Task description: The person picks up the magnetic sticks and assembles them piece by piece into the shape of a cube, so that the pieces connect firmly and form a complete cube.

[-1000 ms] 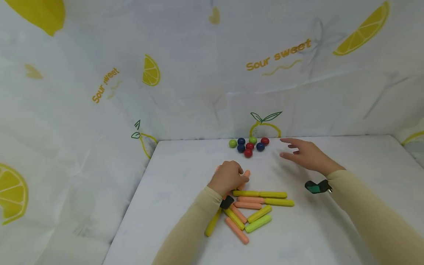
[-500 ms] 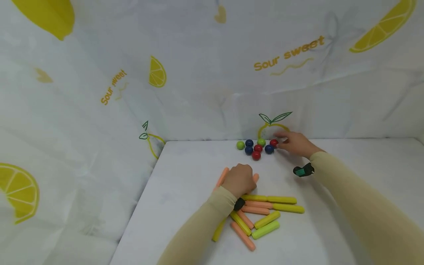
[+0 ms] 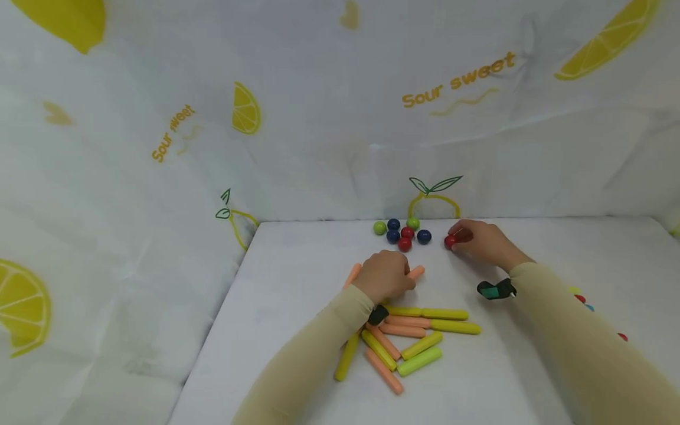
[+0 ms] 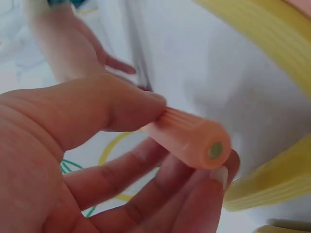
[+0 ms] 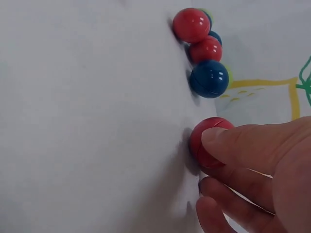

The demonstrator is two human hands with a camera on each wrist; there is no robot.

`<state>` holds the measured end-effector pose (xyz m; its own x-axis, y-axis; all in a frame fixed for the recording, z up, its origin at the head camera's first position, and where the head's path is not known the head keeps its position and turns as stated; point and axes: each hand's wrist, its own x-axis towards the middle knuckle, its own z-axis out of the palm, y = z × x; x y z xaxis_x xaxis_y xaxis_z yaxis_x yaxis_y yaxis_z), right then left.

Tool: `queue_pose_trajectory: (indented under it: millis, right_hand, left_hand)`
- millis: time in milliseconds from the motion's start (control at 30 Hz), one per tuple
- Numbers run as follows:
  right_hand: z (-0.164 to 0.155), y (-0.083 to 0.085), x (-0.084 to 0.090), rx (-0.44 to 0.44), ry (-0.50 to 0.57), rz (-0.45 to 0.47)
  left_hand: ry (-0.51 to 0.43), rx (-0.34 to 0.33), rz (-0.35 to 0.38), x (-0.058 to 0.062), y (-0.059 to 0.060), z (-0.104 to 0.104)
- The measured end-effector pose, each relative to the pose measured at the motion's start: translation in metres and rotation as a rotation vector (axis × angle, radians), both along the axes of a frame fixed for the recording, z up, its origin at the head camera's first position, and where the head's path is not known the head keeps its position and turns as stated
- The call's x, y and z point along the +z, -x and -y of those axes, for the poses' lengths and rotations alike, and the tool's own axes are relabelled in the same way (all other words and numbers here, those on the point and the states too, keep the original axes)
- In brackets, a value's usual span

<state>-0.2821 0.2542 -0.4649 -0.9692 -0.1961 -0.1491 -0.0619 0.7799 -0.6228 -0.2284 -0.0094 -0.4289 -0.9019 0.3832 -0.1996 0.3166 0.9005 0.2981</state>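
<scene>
Glossy red ball (image 3: 450, 242), moved toward four o'clock, is pinched by right hand (image 3: 484, 243), ridged orange stick (image 4: 187, 135) by left hand (image 3: 383, 275); loosening may cause rolling.

Orange and yellow sticks (image 3: 385, 372) and red, blue and green balls (image 3: 405, 244) top the white table (image 3: 289, 283), white lemon-patterned cloth (image 3: 319, 118) behind it.

blue ball (image 3: 424, 236) blocks right hand (image 3: 486, 243) leftward; gap between

White tabletop (image 3: 297, 265) with coloured sticks (image 3: 406, 331) and glossy balls (image 3: 407, 233).
</scene>
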Motion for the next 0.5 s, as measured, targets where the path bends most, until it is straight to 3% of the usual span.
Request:
queue_pose_trajectory:
  millis: [233,500]
  right_hand:
    - [0.002,-0.046,-0.002,-0.042,0.035,-0.011]
    - [0.001,-0.078,-0.006,-0.052,0.039,-0.039]
  left_hand:
    - [-0.036,-0.066,-0.005,0.007,0.016,-0.01]
    - [-0.011,-0.13,0.03,-0.009,0.025,-0.035]
